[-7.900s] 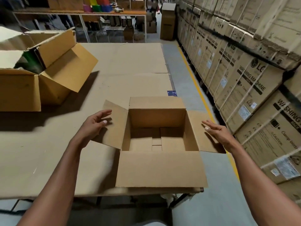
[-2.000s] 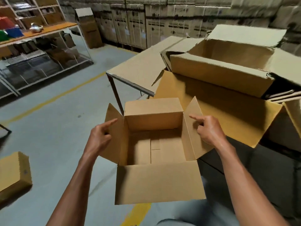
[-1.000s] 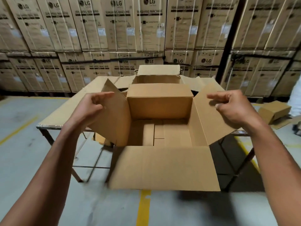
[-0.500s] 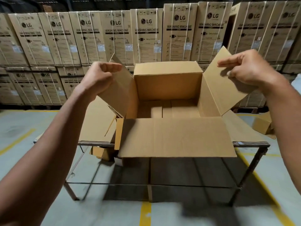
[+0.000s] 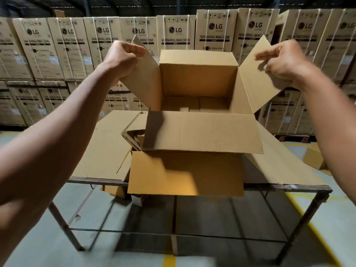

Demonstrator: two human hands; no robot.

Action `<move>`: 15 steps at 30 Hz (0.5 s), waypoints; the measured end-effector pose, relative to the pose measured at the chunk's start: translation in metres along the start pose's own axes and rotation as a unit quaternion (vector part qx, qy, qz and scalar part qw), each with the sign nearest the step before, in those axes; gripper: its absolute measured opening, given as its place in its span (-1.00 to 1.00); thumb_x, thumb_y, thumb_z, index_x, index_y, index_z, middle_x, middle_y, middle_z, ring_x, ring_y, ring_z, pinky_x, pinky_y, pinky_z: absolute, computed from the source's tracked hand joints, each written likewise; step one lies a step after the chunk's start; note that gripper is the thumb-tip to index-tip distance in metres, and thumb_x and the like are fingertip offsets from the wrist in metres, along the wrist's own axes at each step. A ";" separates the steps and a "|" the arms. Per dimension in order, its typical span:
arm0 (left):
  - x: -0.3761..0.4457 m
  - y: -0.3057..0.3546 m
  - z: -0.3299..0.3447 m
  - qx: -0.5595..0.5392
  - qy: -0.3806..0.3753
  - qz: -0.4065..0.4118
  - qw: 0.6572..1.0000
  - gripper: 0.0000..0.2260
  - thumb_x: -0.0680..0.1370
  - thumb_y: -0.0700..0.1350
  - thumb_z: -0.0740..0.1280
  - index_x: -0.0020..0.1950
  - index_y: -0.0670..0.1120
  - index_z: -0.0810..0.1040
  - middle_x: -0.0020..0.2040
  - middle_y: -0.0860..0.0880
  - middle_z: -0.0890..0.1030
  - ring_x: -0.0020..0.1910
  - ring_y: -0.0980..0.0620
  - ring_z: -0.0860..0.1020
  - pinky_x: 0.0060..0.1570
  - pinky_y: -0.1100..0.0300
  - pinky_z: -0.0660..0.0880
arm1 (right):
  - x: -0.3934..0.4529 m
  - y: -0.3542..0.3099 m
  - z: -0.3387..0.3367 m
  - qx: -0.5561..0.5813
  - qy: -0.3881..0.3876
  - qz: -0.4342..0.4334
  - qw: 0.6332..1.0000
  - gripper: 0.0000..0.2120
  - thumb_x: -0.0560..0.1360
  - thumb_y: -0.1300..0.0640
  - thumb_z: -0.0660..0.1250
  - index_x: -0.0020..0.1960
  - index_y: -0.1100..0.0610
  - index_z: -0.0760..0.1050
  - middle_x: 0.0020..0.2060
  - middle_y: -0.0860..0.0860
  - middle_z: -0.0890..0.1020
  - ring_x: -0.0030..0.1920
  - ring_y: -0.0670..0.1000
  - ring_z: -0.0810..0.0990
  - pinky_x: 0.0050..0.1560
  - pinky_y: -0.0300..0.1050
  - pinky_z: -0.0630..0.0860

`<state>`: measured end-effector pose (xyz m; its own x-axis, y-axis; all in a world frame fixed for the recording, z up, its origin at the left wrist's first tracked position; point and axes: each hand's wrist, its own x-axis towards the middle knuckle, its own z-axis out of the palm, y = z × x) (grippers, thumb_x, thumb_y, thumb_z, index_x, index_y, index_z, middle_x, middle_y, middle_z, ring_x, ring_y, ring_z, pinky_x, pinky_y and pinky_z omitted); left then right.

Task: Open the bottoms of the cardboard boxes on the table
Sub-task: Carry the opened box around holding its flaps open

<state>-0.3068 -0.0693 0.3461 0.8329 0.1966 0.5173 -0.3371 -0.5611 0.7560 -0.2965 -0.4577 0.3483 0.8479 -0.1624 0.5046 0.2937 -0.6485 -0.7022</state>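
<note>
I hold an open brown cardboard box [image 5: 198, 78] up in the air over a metal-framed table [image 5: 289, 186]. My left hand [image 5: 123, 58] grips the box's left side flap near its top edge. My right hand [image 5: 283, 60] pinches the right side flap. The near flap hangs down toward me and the box floor's folded panels show inside. Below it on the table lies another opened cardboard box [image 5: 185, 172] with flaps spread, its near flap hanging over the table's front edge.
Flattened cardboard sheets [image 5: 104, 147] cover the tabletop. A wall of stacked washing-machine cartons [image 5: 73, 53] stands behind. A small box [image 5: 314, 158] lies on the floor at the right, and yellow floor lines [image 5: 316, 230] run beneath the table.
I have turned and carried the box from the first table to this one, then raised it higher. Both hands keep hold of the side flaps.
</note>
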 end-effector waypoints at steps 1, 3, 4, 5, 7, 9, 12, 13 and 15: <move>0.009 0.000 0.005 0.004 0.003 0.002 1.000 -0.50 0.50 -0.41 0.18 0.27 0.02 0.64 0.13 0.15 0.62 0.12 0.15 0.57 0.16 0.10 0.58 | 0.011 0.001 0.005 0.001 0.001 0.001 1.000 -0.56 0.49 0.45 0.29 0.23 0.05 0.62 0.15 -0.06 0.66 0.22 -0.02 0.59 0.32 0.04 0.50; 0.027 -0.003 0.013 0.003 0.013 0.004 1.000 -0.52 0.51 -0.40 0.19 0.26 0.02 0.64 0.15 0.12 0.63 0.11 0.13 0.57 0.13 0.09 0.59 | 0.031 0.007 0.015 0.004 -0.002 0.003 1.000 -0.55 0.48 0.44 0.31 0.21 0.00 0.63 0.15 -0.08 0.66 0.22 -0.01 0.60 0.32 0.07 0.51; 0.037 -0.005 0.017 0.000 0.021 0.004 1.000 -0.52 0.51 -0.40 0.19 0.25 0.02 0.64 0.15 0.11 0.63 0.11 0.11 0.57 0.11 0.09 0.59 | 0.042 0.010 0.018 0.006 -0.002 0.002 1.000 -0.55 0.47 0.44 0.31 0.21 0.01 0.63 0.16 -0.08 0.66 0.22 0.00 0.59 0.32 0.07 0.51; 0.046 -0.008 0.020 -0.001 0.026 0.002 1.000 -0.53 0.51 -0.39 0.19 0.25 0.02 0.64 0.15 0.10 0.63 0.11 0.10 0.56 0.07 0.10 0.59 | 0.052 0.012 0.021 0.009 -0.002 -0.001 1.000 -0.55 0.47 0.44 0.31 0.22 0.04 0.63 0.17 -0.07 0.66 0.23 0.00 0.59 0.33 0.07 0.50; 0.061 -0.016 0.029 -0.003 0.037 0.001 0.999 -0.52 0.51 -0.38 0.19 0.25 0.03 0.65 0.15 0.11 0.61 0.11 0.09 0.55 -0.03 0.15 0.59 | 0.072 0.014 0.029 0.011 -0.002 -0.009 1.000 -0.55 0.47 0.46 0.32 0.25 0.09 0.61 0.19 -0.05 0.66 0.24 -0.01 0.58 0.35 0.06 0.48; 0.074 -0.026 0.039 -0.006 0.040 -0.004 0.999 -0.51 0.51 -0.38 0.17 0.25 0.04 0.64 0.15 0.12 0.58 0.11 0.06 0.52 -0.03 0.12 0.58 | 0.089 0.018 0.040 0.002 -0.007 -0.012 1.000 -0.54 0.45 0.46 0.34 0.26 0.10 0.61 0.21 -0.04 0.65 0.27 -0.04 0.56 0.39 0.05 0.45; 0.098 -0.045 0.051 -0.009 0.035 -0.012 0.999 -0.51 0.51 -0.38 0.16 0.26 0.04 0.64 0.12 0.14 0.56 0.13 0.06 0.51 0.06 0.09 0.56 | 0.114 0.029 0.061 -0.018 -0.016 -0.002 1.000 -0.54 0.45 0.45 0.34 0.25 0.07 0.61 0.22 -0.04 0.65 0.29 -0.03 0.54 0.41 0.08 0.42; 0.107 -0.052 0.054 -0.008 0.034 -0.014 0.999 -0.51 0.51 -0.37 0.16 0.26 0.04 0.64 0.11 0.15 0.55 0.14 0.08 0.51 0.07 0.11 0.54 | 0.121 0.032 0.068 -0.019 -0.019 -0.001 1.000 -0.54 0.45 0.45 0.34 0.25 0.08 0.61 0.21 -0.04 0.65 0.29 -0.02 0.55 0.40 0.09 0.43; 0.126 -0.066 0.060 -0.006 0.030 -0.015 0.999 -0.52 0.52 -0.37 0.16 0.25 0.05 0.64 0.10 0.17 0.55 0.15 0.09 0.51 0.00 0.16 0.52 | 0.136 0.035 0.083 -0.023 -0.015 0.003 1.000 -0.55 0.45 0.45 0.33 0.25 0.08 0.61 0.20 -0.03 0.66 0.27 -0.01 0.55 0.39 0.10 0.44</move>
<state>-0.1532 -0.0554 0.3374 0.8153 0.2606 0.5170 -0.3176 -0.5454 0.7757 -0.1341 -0.4410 0.3506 0.8627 -0.1447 0.4845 0.2683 -0.6812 -0.6812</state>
